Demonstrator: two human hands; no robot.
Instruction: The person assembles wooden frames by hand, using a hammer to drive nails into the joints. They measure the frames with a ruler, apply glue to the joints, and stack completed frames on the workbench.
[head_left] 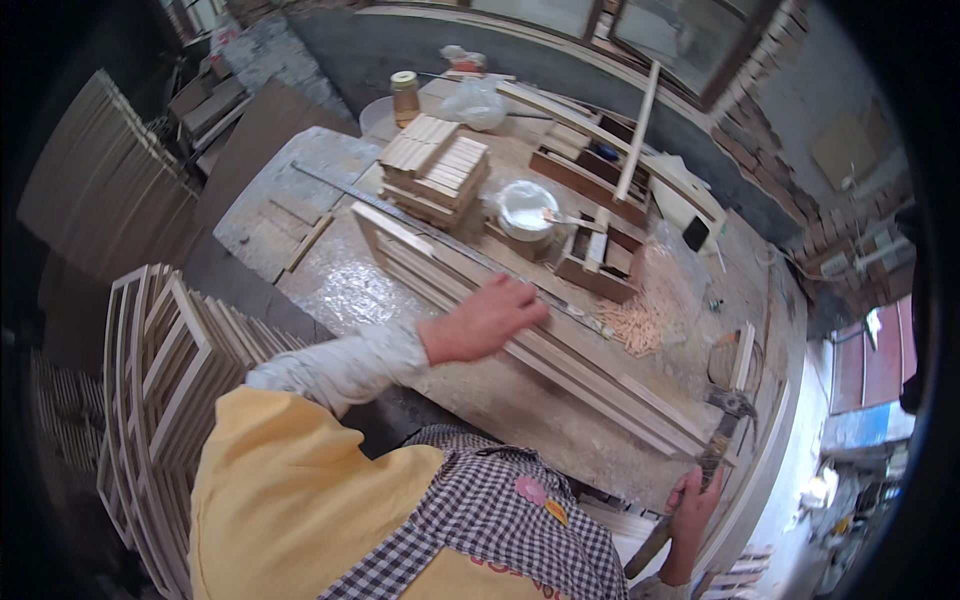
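A long, narrow wooden frame (590,375) of pale strips stands on edge across the workbench, slanting from upper left to lower right. My left hand (487,320) lies over its upper edge near the middle, fingers curled round the wood. At the lower right, my right hand (694,507) is closed on a hammer (715,452). The hammer's metal head points up, beside the frame's near right end. A long metal ruler (325,180) runs along the bench toward the frame.
Beyond the frame stand stacked wooden blocks (440,165), a white tub of paste (525,208) with a brush, and wooden boxes (600,262). Small wooden dowels (640,328) lie heaped on the right. Finished-looking frames (175,350) lean in a row at left. A jar (404,98) stands at the back.
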